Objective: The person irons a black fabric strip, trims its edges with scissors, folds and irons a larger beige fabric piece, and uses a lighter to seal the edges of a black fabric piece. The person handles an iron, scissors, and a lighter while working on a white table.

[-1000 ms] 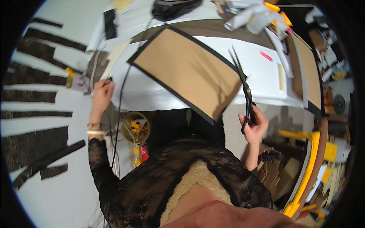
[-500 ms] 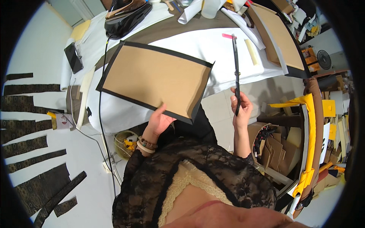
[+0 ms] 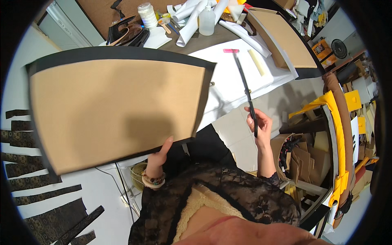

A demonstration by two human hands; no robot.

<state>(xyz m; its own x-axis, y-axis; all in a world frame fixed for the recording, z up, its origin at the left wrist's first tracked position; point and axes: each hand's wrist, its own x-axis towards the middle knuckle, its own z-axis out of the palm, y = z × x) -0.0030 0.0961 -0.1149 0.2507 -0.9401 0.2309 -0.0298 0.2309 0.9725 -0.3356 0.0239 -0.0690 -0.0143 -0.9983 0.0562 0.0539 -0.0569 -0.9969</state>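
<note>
Closed on the lower edge of a large tan board (image 3: 110, 106) is my left hand (image 3: 158, 157), its thumb on the face. Black material borders the board on all sides, and the board is raised above the table with its face toward me. My right hand (image 3: 262, 126) is wrapped round the handles of black scissors (image 3: 244, 79), seen edge-on with the blades pointing away. A small pink strip (image 3: 231, 51) lies on the white table covering (image 3: 228, 81) past the scissor tips. The fingers behind the board are hidden.
An iron (image 3: 130, 34), a white jar (image 3: 147, 15), a translucent bottle (image 3: 206, 21) and paper rolls (image 3: 192, 22) stand or lie at the back. Another tan board (image 3: 283, 36) rests at the far right. Patterned dark strips (image 3: 24, 169) lie at left; a bin of cardboard (image 3: 302, 159) stands at right.
My left hand has lifted the board up and to the left, so it looks much larger and covers the table's left side. The scissors stay in my right hand, slightly lower in view.
</note>
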